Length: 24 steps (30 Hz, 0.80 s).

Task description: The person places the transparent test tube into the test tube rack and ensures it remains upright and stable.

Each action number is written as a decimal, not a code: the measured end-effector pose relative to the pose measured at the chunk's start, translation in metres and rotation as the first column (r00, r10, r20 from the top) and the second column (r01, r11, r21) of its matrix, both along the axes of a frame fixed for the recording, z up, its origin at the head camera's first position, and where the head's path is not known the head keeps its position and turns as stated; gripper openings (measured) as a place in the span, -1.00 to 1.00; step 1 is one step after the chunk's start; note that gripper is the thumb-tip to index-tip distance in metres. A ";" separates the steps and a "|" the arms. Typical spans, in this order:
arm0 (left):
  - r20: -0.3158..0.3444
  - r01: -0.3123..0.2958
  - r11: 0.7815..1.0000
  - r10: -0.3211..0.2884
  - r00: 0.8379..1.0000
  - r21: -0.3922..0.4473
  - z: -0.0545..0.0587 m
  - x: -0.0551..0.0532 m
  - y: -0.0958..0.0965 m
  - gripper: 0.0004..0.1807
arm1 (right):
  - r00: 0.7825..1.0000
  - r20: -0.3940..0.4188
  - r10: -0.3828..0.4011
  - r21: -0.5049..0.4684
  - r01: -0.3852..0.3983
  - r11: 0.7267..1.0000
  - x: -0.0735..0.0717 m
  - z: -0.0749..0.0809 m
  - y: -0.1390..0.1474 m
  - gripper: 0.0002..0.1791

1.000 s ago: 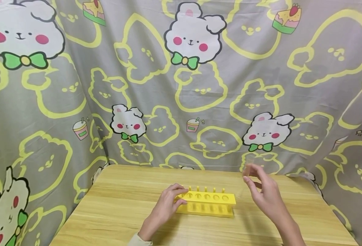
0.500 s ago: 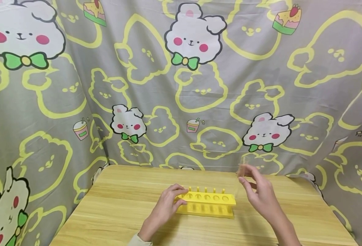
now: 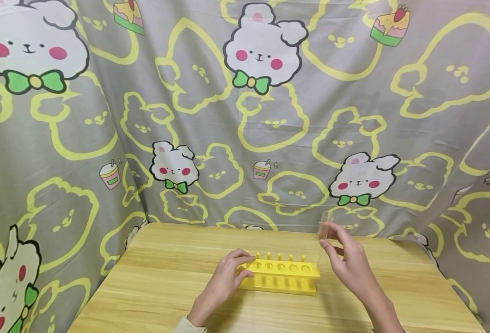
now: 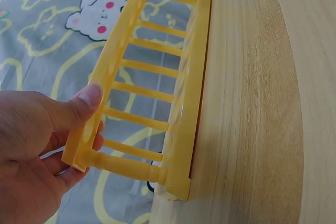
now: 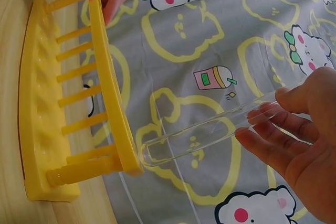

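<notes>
A yellow test tube rack (image 3: 280,267) with a row of round holes and upright pegs stands on the table. At its left end my left hand (image 3: 227,274) grips the top plate between thumb and fingers; the left wrist view shows the thumb (image 4: 90,96) on the upper face. My right hand (image 3: 350,261) pinches a clear test tube (image 5: 197,136) near its upper end. The tube hangs roughly upright, its rounded bottom close to the right end of the rack's top plate. No tubes sit in the visible holes; the leftmost part is hidden by my left hand.
The wood-grain table (image 3: 157,259) extends around the rack on all sides. A grey curtain (image 3: 211,125) printed with bunnies and yellow outlines hangs behind the table and along both sides.
My right hand has moved left with the test tube, bringing it close to the rack's right end. My left hand and the rack have stayed in place.
</notes>
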<state>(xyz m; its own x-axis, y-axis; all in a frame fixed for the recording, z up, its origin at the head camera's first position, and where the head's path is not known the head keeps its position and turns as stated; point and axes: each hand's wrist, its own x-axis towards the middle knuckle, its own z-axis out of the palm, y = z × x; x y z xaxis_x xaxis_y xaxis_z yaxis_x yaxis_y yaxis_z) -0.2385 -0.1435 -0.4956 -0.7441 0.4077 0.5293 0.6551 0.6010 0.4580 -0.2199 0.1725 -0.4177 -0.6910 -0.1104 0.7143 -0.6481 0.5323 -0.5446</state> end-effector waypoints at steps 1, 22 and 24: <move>0.006 0.000 1.000 0.000 1.000 0.001 0.000 0.000 0.000 -0.59 | 1.000 0.001 0.000 0.000 0.000 1.000 0.000 0.000 0.000 -0.50; 0.004 0.009 1.000 -0.009 1.000 0.012 0.001 0.000 0.000 -0.59 | 0.999 -0.003 0.036 -0.003 -0.036 0.999 -0.005 0.000 -0.013 -0.51; 0.007 0.009 1.000 -0.009 1.000 0.011 0.001 0.000 0.000 -0.59 | 0.999 -0.005 0.039 -0.003 -0.039 0.999 -0.005 0.000 -0.015 -0.51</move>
